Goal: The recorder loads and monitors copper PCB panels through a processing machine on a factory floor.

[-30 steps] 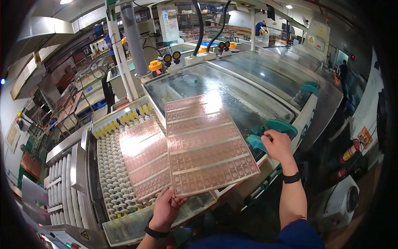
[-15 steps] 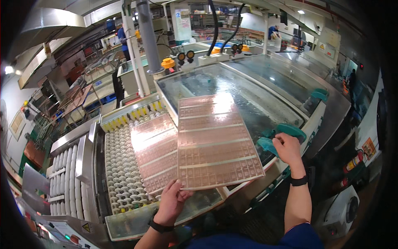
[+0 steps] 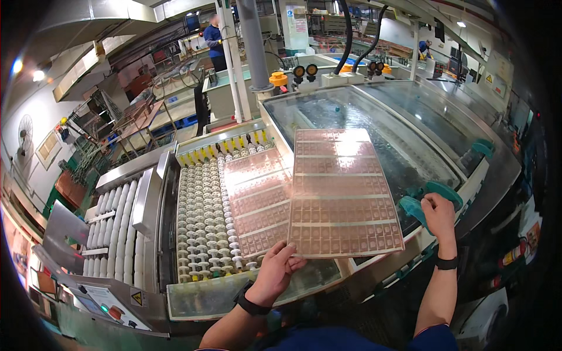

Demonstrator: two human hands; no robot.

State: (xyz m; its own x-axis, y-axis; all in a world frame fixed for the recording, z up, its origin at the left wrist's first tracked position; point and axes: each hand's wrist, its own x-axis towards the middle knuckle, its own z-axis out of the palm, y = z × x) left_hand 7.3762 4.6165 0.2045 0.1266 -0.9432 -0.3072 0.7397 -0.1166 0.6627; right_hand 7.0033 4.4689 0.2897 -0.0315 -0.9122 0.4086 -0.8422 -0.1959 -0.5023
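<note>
My left hand [image 3: 276,272] pinches the lower left corner of a copper-coloured circuit board panel [image 3: 345,202], thumb on its face. The panel has rows of small square patterns split by pale strips. It is tilted above the front of a glass-topped tank [image 3: 410,140], its left edge overlapping a similar copper panel [image 3: 257,199]. That second panel lies on a bed of pale wheel rollers [image 3: 199,222]. Beyond the held panel's right edge, my right hand [image 3: 440,215] is closed on a green handle [image 3: 414,209] at the tank's near rim; the fingertips are partly hidden.
At left stands a steel unit with long white rollers [image 3: 114,228] and a control panel [image 3: 108,307]. A grey pipe [image 3: 252,47] rises behind the roller bed. Gauges [image 3: 305,71] line the tank's back. One person [image 3: 214,41] stands at the back left, another [image 3: 424,48] far right.
The view has swung left, so the scene sits farther right in the picture. Both hands keep their holds, and the held panel stays in much the same place over the tank.
</note>
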